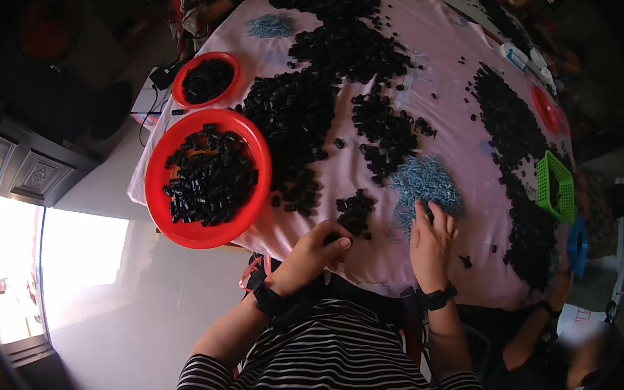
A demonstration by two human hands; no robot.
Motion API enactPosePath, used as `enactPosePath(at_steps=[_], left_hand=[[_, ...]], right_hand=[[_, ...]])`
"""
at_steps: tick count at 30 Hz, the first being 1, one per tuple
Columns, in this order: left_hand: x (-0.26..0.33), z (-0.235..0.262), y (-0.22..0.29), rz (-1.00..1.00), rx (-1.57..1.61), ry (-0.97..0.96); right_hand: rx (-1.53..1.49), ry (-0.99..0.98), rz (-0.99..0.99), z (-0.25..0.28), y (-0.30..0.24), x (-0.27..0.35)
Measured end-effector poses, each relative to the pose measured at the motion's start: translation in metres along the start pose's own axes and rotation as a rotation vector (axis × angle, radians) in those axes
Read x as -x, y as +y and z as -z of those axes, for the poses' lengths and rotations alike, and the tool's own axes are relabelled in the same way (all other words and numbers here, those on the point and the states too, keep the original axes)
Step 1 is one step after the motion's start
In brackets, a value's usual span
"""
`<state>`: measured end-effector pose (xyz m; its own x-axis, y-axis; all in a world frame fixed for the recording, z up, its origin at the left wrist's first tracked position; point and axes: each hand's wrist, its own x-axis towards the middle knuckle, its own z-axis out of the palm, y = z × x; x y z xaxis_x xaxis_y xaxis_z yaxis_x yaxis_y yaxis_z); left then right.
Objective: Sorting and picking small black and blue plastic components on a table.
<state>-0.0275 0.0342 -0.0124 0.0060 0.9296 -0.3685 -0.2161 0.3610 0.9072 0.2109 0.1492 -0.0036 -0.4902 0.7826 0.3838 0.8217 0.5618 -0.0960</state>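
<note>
My left hand (312, 256) is closed near the table's front edge, thumb pressed against curled fingers. Something dark shows by its fingertips, too small to make out. Just beyond it lies a small cluster of black plastic parts (356, 212). On the near side of a heap of thin blue pieces (423, 186), my right hand (433, 243) reaches in with its fingers stretched and apart. A dark spot shows between those fingers; I cannot tell whether it is a part or a gap. More black parts (384, 131) lie loose beyond the blue heap.
A large red basin (157, 196) and a smaller red one (231, 62) hold black parts at the left. Big black heaps (291, 112) cover the pink cloth (468, 227). A green basket (555, 189) stands at the right. Other people's arms (525, 339) show around the table.
</note>
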Motion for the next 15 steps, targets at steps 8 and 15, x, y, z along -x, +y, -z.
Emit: enactPosePath(at_steps=[8,15], left_hand=[[-0.006,0.004,0.0,0.076,0.211,-0.261],[-0.009,0.008,-0.002,0.135,0.276,-0.322]], right_hand=[[-0.187,-0.001,-0.017,-0.016,0.023,-0.003],[-0.535,0.035,-0.206,-0.003,0.029,-0.013]])
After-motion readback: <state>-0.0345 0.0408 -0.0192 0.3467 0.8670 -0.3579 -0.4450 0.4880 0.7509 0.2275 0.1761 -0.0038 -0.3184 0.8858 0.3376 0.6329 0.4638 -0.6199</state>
